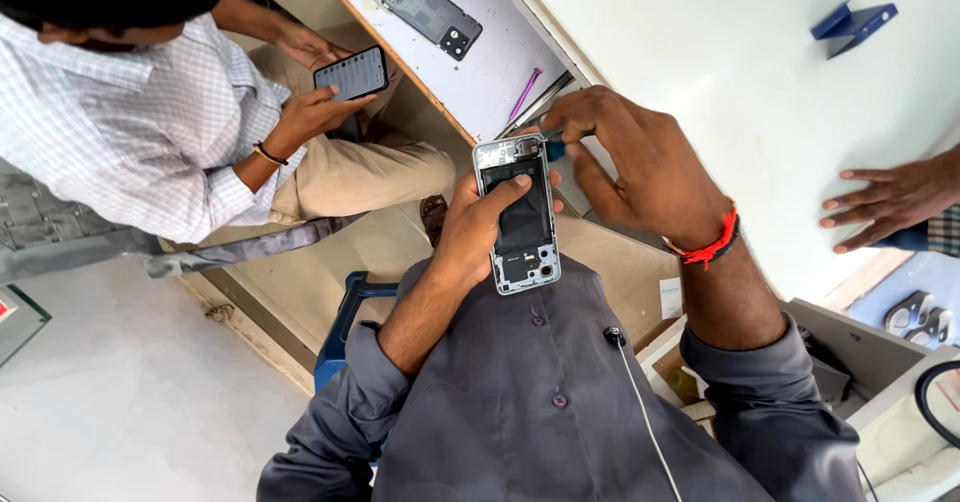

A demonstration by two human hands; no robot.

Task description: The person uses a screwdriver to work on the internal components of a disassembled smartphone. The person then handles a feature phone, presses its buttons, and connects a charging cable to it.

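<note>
My left hand [480, 227] grips an opened phone [520, 212] with its back cover off, thumb pressed across its dark inner plate. The phone stands lengthwise above my grey shirt, camera end toward me. My right hand [630, 162] pinches a small blue-handled tool [553, 146] against the phone's far end. A red thread band circles my right wrist.
A seated person in a checked shirt holds a dark phone [352, 72] at left. A phone back cover [432, 12] and a purple tool [524, 94] lie on the white counter [700, 52]. Another person's hand [885, 202] rests on it at right, near a blue stand [852, 24].
</note>
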